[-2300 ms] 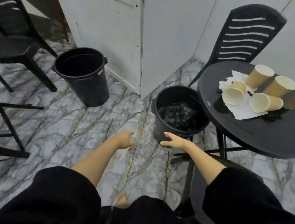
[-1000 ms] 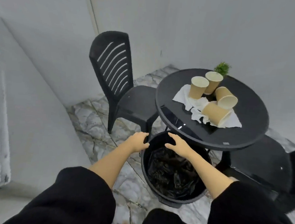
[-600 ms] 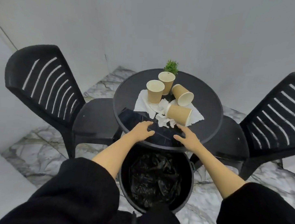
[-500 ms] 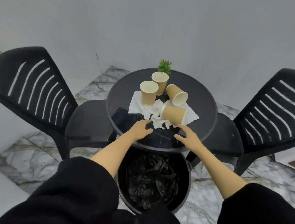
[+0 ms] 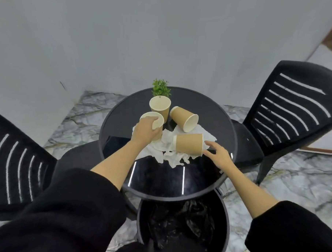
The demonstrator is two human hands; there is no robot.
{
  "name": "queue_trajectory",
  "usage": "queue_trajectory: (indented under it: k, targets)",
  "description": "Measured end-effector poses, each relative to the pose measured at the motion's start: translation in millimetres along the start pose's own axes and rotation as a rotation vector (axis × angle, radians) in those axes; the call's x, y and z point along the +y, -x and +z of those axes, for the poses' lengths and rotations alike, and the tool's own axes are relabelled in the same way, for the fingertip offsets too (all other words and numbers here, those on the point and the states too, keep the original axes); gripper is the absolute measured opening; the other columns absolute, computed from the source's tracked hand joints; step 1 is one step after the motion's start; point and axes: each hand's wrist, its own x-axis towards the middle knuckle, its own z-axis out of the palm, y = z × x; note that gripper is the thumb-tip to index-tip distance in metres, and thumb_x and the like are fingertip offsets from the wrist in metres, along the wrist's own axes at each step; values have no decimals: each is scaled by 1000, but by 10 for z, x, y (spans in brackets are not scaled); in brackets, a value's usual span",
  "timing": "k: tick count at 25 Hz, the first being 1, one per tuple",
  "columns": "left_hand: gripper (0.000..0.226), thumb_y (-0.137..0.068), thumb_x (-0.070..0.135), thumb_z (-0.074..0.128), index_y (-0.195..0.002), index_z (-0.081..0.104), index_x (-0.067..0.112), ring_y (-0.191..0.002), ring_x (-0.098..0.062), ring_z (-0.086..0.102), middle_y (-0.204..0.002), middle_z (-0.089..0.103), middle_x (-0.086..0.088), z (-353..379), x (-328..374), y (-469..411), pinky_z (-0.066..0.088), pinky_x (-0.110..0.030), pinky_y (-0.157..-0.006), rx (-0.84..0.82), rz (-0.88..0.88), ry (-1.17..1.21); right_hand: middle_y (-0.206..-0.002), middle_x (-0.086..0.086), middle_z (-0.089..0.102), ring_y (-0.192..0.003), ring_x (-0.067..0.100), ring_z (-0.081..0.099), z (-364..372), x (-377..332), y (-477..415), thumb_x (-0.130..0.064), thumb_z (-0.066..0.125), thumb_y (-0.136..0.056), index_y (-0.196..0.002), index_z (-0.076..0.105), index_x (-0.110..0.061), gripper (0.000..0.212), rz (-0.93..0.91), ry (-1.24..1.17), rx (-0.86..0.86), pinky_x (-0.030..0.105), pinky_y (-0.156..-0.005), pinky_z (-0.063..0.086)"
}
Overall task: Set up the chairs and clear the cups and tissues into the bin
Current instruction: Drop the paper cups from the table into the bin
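Both hands advanced from the table's near edge to the cups. Left hand wrapped around the upright tan paper cup; right hand open, fingertips touching the toppled tan paper cup lying on crumpled white tissues. Cup-clearing step. Next: close right, carry both back to the black lined bin beneath the wrists.

Even, soft light, glare streaks on the table (edges wide-angle warped).
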Motion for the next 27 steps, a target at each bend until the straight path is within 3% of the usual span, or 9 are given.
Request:
queue_trajectory:
  k: [4, 7, 9, 12, 14, 18, 21, 27]
  targets:
    - [35, -90, 21, 50, -122, 58, 10, -114, -36, 54, -123, 62, -15, 52, -140, -116, 41, -42, -98, -137, 71, -140, -129, 2, 59, -121, 17, 50, 170, -101, -26, -19, 62, -87, -123, 56, -17, 37, -17, -49, 10, 26, -97, 35]
    - [29, -90, 17, 44, -99, 66, 1, -102, -39, 52, -98, 69, -20, 84, -159, -90, 32, -38, -99, -81, 136, -202, -115, 0, 65, -111, 15, 56, 336, -201, 16, -20, 65, -84, -112, 62, -16, 28, -9, -148, 69, 30, -93, 41]
    - [28, -89, 15, 43, -89, 67, 1, -88, -37, 52, -86, 69, -21, 93, -205, -87, 35, -41, -102, -36, 198, -240, -105, 3, 69, -103, 17, 61, 442, -249, 46, -17, 67, -82, -104, 66, -12, 23, 3, -196, 112, 28, -86, 42]
    - [25, -87, 11, 44, -86, 69, 9, -74, -32, 53, -76, 70, -16, 110, -279, -74, 42, -43, -97, 12, 305, -252, -96, 15, 72, -89, 23, 64, 525, -356, 119, -8, 64, -83, -94, 68, -5, 13, 0, -253, 201, 28, -79, 47]
    - [24, -87, 8, 45, -82, 68, 7, -64, -29, 48, -71, 69, -16, 132, -241, 4, 43, -43, -99, 41, 360, -238, -93, 11, 70, -88, 20, 63, 498, -422, 213, -6, 60, -86, -94, 68, -3, 12, -15, -279, 247, 22, -80, 48]
    - [23, -87, 5, 46, -87, 70, 6, -73, -34, 60, -74, 71, -15, 187, 86, 322, 35, -40, -108, 123, 461, -164, -90, 2, 68, -88, 15, 62, 244, -395, 513, -7, 58, -87, -98, 69, -5, 15, -67, -249, 338, 14, -78, 46]
    - [21, -86, 4, 50, -91, 70, 5, -78, -35, 62, -77, 72, -16, 353, 379, 619, 36, -42, -107, 143, 516, -142, -83, 1, 66, -77, 9, 59, -37, -203, 833, -5, 58, -87, -96, 69, -3, 15, -106, -191, 387, -1, -66, 42]
    - [19, -82, 4, 56, -93, 71, 4, -84, -36, 65, -81, 74, -18, 886, 1013, 1409, 39, -45, -105, 97, 634, -177, -74, 4, 65, -74, 15, 57, -606, 421, 1582, -1, 58, -86, -84, 69, -6, 12, -185, -5, 383, 4, -59, 40]
